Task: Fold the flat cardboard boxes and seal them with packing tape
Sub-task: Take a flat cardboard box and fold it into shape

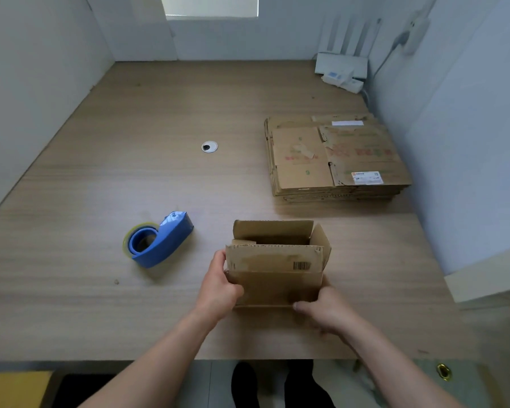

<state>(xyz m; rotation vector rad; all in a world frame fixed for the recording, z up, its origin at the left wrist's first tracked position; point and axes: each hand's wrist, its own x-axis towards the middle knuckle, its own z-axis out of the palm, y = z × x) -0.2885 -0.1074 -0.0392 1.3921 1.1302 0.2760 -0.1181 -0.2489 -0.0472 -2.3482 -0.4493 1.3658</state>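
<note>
A small brown cardboard box stands opened up near the table's front edge, its top flaps raised and a barcode on the near flap. My left hand grips the box's left side, fingers curled round the corner. My right hand holds the lower right corner, thumb along the bottom edge. A blue tape dispenser with a roll of clear tape lies on the table to the left of the box, apart from both hands. A stack of flat cardboard boxes sits at the right rear.
The wooden table has a round cable hole in its middle. A white router and power strip sit in the far right corner. White partition walls close in the left, back and right sides.
</note>
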